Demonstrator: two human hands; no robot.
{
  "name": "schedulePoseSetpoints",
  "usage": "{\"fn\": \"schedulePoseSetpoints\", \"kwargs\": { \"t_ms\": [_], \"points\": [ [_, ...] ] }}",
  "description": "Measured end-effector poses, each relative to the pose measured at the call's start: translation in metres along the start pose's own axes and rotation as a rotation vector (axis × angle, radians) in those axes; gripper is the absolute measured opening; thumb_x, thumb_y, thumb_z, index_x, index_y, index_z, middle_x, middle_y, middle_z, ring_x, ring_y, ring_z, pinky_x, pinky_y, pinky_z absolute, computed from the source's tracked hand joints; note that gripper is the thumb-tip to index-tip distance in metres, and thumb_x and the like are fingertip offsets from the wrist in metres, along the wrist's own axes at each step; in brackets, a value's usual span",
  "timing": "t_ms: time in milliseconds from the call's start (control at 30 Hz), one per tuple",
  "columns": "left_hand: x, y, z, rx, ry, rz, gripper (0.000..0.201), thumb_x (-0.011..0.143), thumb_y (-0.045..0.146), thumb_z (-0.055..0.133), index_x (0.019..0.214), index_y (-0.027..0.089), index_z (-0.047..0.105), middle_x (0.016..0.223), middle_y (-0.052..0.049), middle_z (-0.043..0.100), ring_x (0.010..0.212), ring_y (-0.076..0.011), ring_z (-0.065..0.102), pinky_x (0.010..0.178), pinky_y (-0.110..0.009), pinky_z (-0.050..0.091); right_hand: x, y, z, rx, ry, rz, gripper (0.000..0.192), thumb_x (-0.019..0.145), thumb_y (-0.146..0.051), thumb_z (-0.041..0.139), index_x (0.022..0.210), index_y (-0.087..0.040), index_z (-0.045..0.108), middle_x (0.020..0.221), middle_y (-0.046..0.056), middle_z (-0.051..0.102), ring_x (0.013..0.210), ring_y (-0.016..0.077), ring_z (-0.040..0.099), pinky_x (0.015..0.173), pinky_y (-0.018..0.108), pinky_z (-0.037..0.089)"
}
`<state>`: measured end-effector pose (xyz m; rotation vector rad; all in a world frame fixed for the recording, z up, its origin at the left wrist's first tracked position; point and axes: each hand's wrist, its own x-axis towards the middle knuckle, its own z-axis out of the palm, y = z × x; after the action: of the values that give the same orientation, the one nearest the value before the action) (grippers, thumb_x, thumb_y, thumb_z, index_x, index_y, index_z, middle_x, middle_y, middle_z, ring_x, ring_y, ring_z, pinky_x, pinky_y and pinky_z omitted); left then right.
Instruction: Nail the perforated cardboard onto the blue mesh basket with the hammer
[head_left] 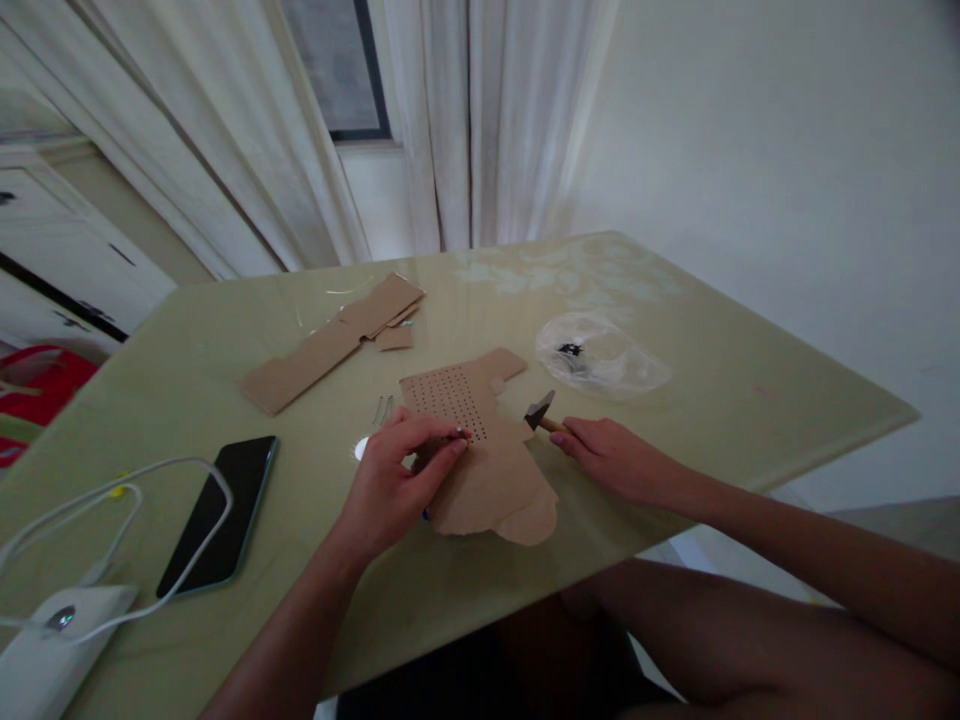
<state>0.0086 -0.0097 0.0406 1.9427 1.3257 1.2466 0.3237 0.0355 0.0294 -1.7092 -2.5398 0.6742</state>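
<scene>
A cut piece of brown cardboard (495, 490) with rows of small dark holes lies near the table's front edge. Thumb and forefinger of my left hand (401, 470) pinch a small nail (460, 431) against it, beside the holes; the nail's lower part is hidden. To the right, my right hand (611, 455) is closed around the wooden handle of a small hammer (540, 410), its dark head just off the cardboard's right edge. A couple of loose nails (383, 410) rest on the table beyond my left hand.
Folded cardboard strips (337, 345) lie at the back left. A clear plastic bag (607, 360) with small black pieces sits at the back right. On the left are a phone (221, 515), a white power strip (67, 650) and a looped white cable (225, 490).
</scene>
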Motion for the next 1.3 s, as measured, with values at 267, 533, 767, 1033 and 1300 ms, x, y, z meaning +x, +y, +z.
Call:
{"fn": "schedulePoseSetpoints", "kwargs": {
  "t_ms": [267,533,767,1033,1300],
  "points": [
    [-0.0026,-0.0026,-0.0009,-0.001,-0.005,0.006,0.008,0.098,0.028,0.078,0.1,0.028,0.086,0.089,-0.002,0.082,0.081,-0.0201,0.067,0.071,-0.032,0.053,0.0014,-0.0009,0.0004,-0.007,-0.005,0.007,0.045,0.116,-0.047,0.035,0.096,-0.024,0.068,0.09,0.014,0.077,0.084,0.0302,0.073,0.078,0.042,0.05],
    [-0.0023,0.0002,-0.0014,-0.008,0.003,0.014,0.006,0.096,0.026,0.08,0.097,0.027,0.086,0.085,-0.001,0.08,0.078,-0.0178,0.065,0.067,-0.028,0.051,0.0008,-0.0005,0.0,0.015,-0.008,-0.005,0.045,0.115,-0.048,0.034,0.096,-0.024,0.068,0.089,0.013,0.076,0.085,0.0313,0.074,0.079,0.043,0.05],
    [-0.0029,-0.001,-0.0016,-0.007,0.005,-0.008,0.007,0.096,0.027,0.08,0.097,0.026,0.087,0.083,-0.002,0.078,0.075,-0.0167,0.065,0.065,-0.027,0.051,0.0005,-0.0026,-0.0012,0.008,-0.018,0.004,0.045,0.116,-0.046,0.034,0.095,-0.023,0.066,0.091,0.013,0.076,0.087,0.0298,0.074,0.08,0.041,0.05],
    [-0.0028,-0.0048,0.0002,-0.001,0.02,0.001,0.006,0.096,0.027,0.081,0.099,0.027,0.087,0.085,0.0,0.08,0.075,-0.0154,0.067,0.068,-0.027,0.052,-0.0006,-0.0039,-0.0039,-0.032,-0.034,0.015,0.047,0.117,-0.046,0.033,0.098,-0.021,0.068,0.09,0.012,0.075,0.085,0.0285,0.074,0.077,0.038,0.049],
    [-0.0027,-0.0038,-0.0014,-0.007,0.014,0.014,0.008,0.096,0.026,0.08,0.1,0.027,0.087,0.086,0.0,0.081,0.076,-0.0159,0.066,0.068,-0.027,0.052,-0.0008,-0.0039,-0.0035,-0.011,-0.018,-0.003,0.045,0.117,-0.045,0.035,0.097,-0.022,0.067,0.091,0.012,0.075,0.087,0.0286,0.074,0.079,0.039,0.05]
  ]
}}
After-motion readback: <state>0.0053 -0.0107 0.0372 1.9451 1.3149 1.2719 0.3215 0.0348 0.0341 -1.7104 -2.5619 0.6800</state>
